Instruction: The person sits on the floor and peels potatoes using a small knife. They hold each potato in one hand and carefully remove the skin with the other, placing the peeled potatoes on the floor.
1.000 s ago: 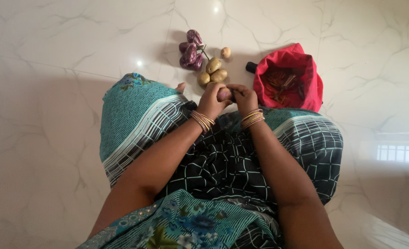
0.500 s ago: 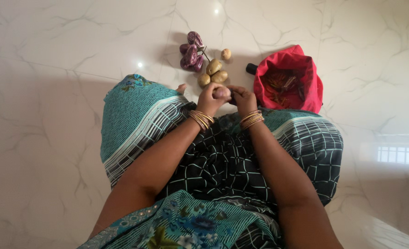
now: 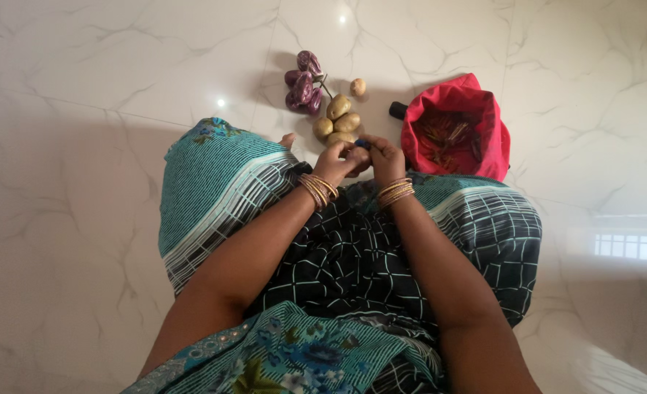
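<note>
Only one package in view — a soft red bag [image 3: 495, 124] of cloth or plastic (material hard to tell), set on the pale marbled tile floor [image 3: 105, 73] toward the right. Rounded and slumped, mouth rolled open upward, showing dark reddish-brown contents too blurred to identify. Just beside its left edge, a small black object [image 3: 397, 110] — touching or nearly so. No labels, signs or screens visible.

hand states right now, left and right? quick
Left hand: closed around a potato, mostly hidden by the fingers.
Right hand: closed on a small dark tool, pressed against the same potato.
</note>
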